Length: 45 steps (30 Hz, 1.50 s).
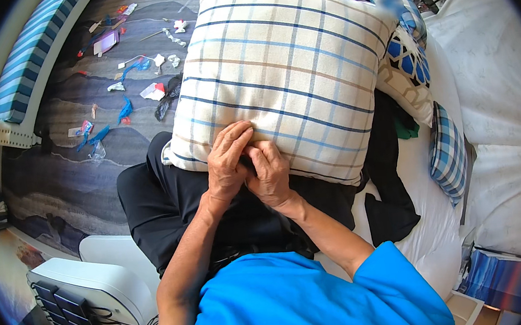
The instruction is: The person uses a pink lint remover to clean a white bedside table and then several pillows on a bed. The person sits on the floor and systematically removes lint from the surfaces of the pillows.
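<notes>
A large cream cushion (288, 63) with blue, navy and tan checks leans across my lap, its near edge on my black trousers (148, 194). At that edge my left hand (230, 159) rests on the cushion cloth, fingers bent and pressed together. Close against it, my right hand (268, 173) has its fingers curled in a pinch, thumb toward the left hand. Whatever lies between the fingertips is hidden by the fingers. The cloth puckers slightly just beyond my hands.
Small scraps, wrappers and blue bits (126, 107) litter the dark patterned sheet (43, 174) on the left. Blue checked cushions (446, 157) and a patterned cushion (408, 75) lie right. A white appliance with black cables (94, 284) stands lower left. Black cloth (391, 212) lies beside me.
</notes>
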{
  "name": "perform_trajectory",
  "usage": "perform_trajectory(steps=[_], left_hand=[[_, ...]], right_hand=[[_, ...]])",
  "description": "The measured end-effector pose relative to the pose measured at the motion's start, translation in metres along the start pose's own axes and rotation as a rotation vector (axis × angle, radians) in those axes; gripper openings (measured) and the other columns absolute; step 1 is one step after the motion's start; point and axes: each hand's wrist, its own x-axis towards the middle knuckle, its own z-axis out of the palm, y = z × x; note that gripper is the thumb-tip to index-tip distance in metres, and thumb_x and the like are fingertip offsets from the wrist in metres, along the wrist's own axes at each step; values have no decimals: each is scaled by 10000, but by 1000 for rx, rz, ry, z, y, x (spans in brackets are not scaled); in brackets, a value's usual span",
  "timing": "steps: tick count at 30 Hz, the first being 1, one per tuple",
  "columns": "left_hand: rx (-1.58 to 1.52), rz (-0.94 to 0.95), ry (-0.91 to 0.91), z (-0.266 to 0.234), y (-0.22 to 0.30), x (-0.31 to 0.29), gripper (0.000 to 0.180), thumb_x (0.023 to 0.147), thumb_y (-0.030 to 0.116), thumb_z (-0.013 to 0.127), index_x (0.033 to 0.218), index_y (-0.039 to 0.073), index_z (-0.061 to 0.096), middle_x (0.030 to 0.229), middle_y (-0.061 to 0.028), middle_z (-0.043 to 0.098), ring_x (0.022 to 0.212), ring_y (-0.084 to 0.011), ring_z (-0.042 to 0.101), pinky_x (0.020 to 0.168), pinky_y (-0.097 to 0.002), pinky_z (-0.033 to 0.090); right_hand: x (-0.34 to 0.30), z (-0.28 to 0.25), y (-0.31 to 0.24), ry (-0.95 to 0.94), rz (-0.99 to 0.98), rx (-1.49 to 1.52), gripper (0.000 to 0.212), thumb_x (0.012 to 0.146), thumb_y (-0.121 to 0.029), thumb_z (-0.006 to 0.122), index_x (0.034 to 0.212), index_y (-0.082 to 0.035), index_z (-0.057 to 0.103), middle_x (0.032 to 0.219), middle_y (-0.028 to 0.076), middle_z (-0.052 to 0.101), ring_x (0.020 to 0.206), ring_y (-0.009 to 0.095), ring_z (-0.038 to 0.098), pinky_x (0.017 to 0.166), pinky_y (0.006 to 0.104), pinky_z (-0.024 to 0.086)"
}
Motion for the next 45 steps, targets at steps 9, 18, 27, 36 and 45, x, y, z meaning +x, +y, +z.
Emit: perform_trajectory(steps=[9, 18, 27, 36, 45], left_hand=[[202, 48, -1, 13, 8, -8, 237, 860, -50, 630, 1086, -36, 700, 1206, -151, 665, 1164, -344, 615, 1024, -423, 479], [261, 52, -59, 12, 9, -12, 303, 865, -35, 617, 1162, -30, 679, 1272, -162, 629, 1219, -350, 578, 1070, -449, 443], [277, 56, -79, 12, 11, -15, 323, 863, -36, 597, 1177, -30, 675, 1286, -163, 621, 1230, -346, 576, 1081, -456, 437], [258, 73, -14, 17, 10, -9, 323, 797, -82, 633, 1117, -45, 663, 1226, -188, 619, 1171, -378, 585, 1048, -474, 450], [188, 53, 84, 22, 9, -9, 351, 746, -28, 627, 1096, -36, 645, 1206, -175, 597, 1135, -381, 583, 1005, -478, 468]], right_hand=[[-71, -100, 40, 49, 271, -289, 350, 682, 49, 694, 999, -85, 635, 957, 100, 598, 874, 310, 628, 738, 408, 535], [-67, -74, 27, 206, 343, -217, 269, 766, 26, 725, 988, -63, 601, 925, 122, 592, 839, 324, 620, 726, 391, 520], [-93, -116, 49, 165, 427, -255, 234, 758, 22, 671, 966, -60, 603, 899, 101, 586, 813, 276, 602, 715, 374, 512], [-80, -139, 109, 667, 804, 204, 117, 845, -61, 639, 944, -16, 595, 872, 15, 565, 793, 126, 505, 765, 285, 460], [-47, -161, 95, 590, 715, 106, 260, 904, -171, 652, 1046, 46, 630, 992, 120, 624, 891, 220, 566, 853, 340, 459]])
